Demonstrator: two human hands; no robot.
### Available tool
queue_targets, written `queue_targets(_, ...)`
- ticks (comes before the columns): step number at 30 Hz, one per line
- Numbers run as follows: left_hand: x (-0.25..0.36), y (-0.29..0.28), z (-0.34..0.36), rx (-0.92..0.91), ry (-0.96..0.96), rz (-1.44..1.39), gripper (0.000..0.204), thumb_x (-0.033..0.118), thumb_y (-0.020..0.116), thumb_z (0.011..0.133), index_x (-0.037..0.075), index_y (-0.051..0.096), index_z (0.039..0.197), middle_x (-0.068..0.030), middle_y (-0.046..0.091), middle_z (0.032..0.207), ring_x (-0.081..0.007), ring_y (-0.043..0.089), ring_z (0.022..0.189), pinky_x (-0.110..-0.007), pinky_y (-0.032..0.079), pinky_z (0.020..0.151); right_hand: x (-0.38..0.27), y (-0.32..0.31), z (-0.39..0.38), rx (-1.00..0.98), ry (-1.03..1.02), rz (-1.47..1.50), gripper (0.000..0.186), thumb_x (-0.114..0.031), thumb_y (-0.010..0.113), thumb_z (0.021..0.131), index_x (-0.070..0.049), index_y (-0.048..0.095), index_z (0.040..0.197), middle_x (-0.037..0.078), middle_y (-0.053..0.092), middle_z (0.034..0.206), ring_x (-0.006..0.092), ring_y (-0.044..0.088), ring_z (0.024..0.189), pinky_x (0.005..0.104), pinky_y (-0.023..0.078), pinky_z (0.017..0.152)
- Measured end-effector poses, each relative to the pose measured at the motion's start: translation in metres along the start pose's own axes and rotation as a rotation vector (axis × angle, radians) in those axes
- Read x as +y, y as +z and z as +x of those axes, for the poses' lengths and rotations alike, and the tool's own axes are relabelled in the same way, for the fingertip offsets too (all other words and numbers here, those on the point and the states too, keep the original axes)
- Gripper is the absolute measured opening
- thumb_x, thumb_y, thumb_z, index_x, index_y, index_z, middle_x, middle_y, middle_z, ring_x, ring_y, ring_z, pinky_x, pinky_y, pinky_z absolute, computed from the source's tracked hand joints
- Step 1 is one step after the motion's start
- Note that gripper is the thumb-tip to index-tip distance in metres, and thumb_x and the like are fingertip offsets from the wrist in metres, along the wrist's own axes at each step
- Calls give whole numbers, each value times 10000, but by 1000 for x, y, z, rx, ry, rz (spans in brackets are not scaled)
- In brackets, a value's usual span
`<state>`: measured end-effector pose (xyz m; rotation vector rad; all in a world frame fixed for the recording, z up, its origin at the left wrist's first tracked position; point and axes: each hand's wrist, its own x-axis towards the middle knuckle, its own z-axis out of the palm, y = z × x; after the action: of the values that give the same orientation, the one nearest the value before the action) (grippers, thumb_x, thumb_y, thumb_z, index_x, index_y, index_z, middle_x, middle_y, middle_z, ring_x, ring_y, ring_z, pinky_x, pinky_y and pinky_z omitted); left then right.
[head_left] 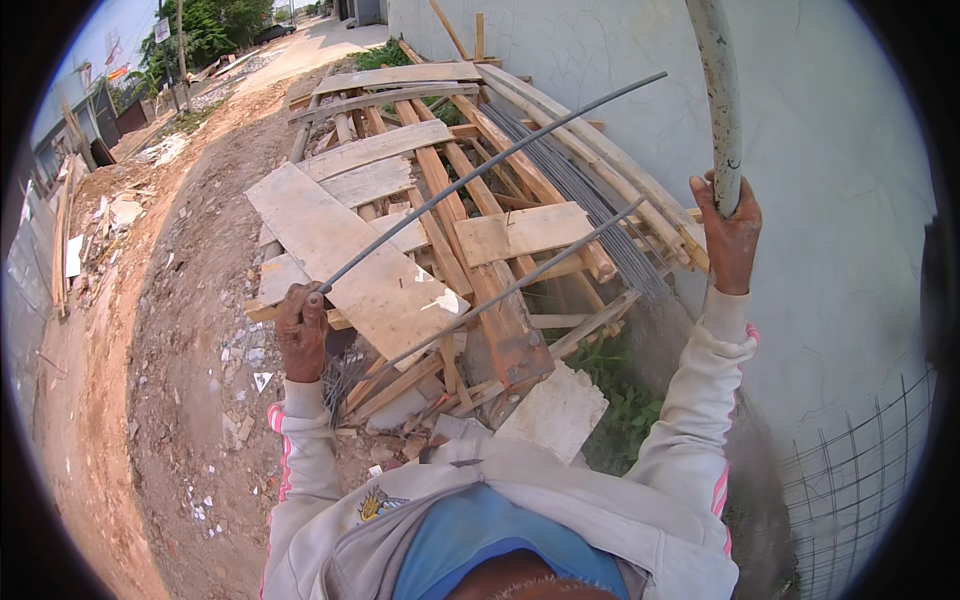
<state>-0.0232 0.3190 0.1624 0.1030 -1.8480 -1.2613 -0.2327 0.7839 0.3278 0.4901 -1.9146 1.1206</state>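
My left hand is closed round the lower end of a thin grey steel bar. From there the bar slants up to the right above a heap of planks. At the right, my raised right hand grips the bottom end of a pale, worn pipe that runs up out of the picture beside the wall. A second grey bar lies slanted across the wood, between my two hands. A wide plywood board rests on the heap just past my left hand.
The heap holds several timber beams and a bundle of steel bars. A pale wall rises at the right, with wire mesh by its foot. Rubble covers the dirt ground at the left. Green weeds grow below the wood.
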Motion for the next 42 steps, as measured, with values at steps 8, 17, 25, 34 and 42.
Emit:
queue_targets(8,-4,-34,78,-423,313,124,208,164,617,971,-35,653,1021,-61,529,778,-154,478,725,-291,408,659,18,-1,-76,-275,-107,-227,369,-167,784,833,5,628,1120,122,635,1035,273,627,993,376,492,871)
queue_targets(17,-49,9,162,-839,271,171,246,209,592,987,-26,649,940,-77,568,793,-177,495,740,-315,439,699,0,-20,-179,-430,85,-484,429,-16,789,674,-76,673,1082,111,627,1172,328,642,1018,406,509,891)
queue_targets(25,-61,80,207,-1111,445,11,259,233,582,998,-7,663,940,-72,613,821,-165,527,791,-311,455,754,-22,-30,-217,-494,235,-554,345,-188,811,760,-97,678,1065,130,683,858,307,667,805,402,516,721)
queue_targets(34,-124,150,206,-1100,88,-27,382,364,743,881,46,676,1081,-37,685,948,-122,602,773,-286,495,698,-26,-33,-304,-458,689,-564,477,-301,823,776,14,661,1095,187,670,791,252,658,700,383,491,643)
queue_targets(42,-186,203,172,-947,-69,-119,318,200,711,896,28,648,1157,-56,690,919,-131,647,793,-292,525,731,-42,-25,-339,-613,910,-412,336,-254,793,808,13,655,959,83,607,674,160,594,593,333,482,560)
